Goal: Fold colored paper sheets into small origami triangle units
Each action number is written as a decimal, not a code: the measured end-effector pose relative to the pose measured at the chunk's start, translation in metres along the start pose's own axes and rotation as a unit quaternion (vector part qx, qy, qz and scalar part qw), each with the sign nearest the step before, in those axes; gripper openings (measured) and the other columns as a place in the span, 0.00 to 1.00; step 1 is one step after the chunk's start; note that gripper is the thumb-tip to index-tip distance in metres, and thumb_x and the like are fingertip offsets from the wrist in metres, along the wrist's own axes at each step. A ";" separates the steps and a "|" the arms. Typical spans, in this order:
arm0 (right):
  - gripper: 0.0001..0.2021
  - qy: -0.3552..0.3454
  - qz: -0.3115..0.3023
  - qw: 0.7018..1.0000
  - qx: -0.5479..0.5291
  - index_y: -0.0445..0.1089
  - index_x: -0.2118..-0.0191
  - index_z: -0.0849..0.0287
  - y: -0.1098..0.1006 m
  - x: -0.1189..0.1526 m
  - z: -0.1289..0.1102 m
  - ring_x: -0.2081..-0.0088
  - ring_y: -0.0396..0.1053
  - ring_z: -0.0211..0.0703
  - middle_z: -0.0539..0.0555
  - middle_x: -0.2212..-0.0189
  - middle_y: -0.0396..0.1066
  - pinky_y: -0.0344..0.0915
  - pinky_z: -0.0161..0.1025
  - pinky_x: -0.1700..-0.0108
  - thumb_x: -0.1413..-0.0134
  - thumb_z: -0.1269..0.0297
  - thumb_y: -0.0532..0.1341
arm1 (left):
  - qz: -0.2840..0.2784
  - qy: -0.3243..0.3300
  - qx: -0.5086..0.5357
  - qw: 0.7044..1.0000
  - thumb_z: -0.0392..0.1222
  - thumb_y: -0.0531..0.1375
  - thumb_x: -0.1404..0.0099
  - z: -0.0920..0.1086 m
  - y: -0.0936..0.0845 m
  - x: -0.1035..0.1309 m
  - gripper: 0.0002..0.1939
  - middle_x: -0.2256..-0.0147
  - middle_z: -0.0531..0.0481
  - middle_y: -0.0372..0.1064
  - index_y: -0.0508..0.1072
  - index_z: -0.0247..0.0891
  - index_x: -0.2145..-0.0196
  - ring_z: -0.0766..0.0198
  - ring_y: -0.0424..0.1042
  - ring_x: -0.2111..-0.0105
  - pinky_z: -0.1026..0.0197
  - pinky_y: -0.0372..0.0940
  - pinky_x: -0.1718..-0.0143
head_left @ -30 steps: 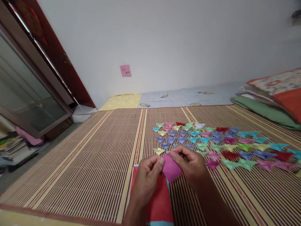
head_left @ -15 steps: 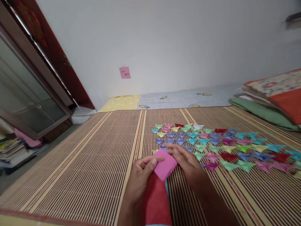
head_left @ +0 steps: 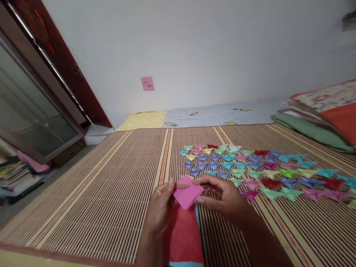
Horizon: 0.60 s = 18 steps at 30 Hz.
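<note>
A square of folded pink origami paper is held up in front of me, one corner pointing down and its layers showing along the lower right edge. My left hand pinches it at the left corner, with a finger lying across its face. On the right side, the fingers and thumb of my right hand take hold of the paper's edge. Below the hands a stack of red paper with light blue edges lies on the striped mat. Rows of small folded paper pieces in many colours lie beyond and right of my right hand.
Folded bedding and a patterned orange cushion are piled at the right. A pink note sticks to the white wall. To the left stand a glass-fronted cabinet and a pile of books.
The pink paper has shifted slightly left and been turned a little. My right hand has moved from its upper right edge down to its right corner, thumb now lower.
</note>
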State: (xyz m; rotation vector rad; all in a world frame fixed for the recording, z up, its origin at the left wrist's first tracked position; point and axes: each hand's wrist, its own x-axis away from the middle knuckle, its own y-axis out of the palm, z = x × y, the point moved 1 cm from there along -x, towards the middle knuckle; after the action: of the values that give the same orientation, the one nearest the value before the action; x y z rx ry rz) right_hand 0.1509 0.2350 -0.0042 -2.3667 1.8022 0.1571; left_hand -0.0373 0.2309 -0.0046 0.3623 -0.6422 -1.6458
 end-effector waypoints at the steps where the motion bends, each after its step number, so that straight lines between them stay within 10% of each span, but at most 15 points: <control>1: 0.13 0.003 0.006 1.000 0.003 0.78 0.56 0.55 0.000 0.000 0.000 0.59 0.75 0.47 0.54 0.62 0.78 0.71 0.43 0.56 0.50 0.64 0.70 | -0.002 -0.002 0.000 1.000 0.53 0.73 0.44 0.000 0.000 0.000 0.21 0.70 0.38 0.81 0.85 0.29 0.66 0.50 0.80 0.64 0.52 0.70 0.58; 18: 0.09 -0.001 0.021 1.000 0.012 0.78 0.61 0.56 0.003 0.000 0.000 0.65 0.71 0.42 0.52 0.67 0.76 0.68 0.40 0.62 0.47 0.59 0.69 | -0.008 -0.002 -0.028 1.000 0.54 0.72 0.43 0.002 -0.003 -0.001 0.20 0.67 0.37 0.82 0.85 0.31 0.66 0.48 0.80 0.61 0.51 0.71 0.56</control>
State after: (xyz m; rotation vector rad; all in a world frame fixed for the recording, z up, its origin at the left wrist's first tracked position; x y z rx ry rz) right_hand 0.1481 0.2340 -0.0049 -2.3130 1.8439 0.1415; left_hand -0.0404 0.2328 -0.0053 0.3238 -0.5972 -1.6768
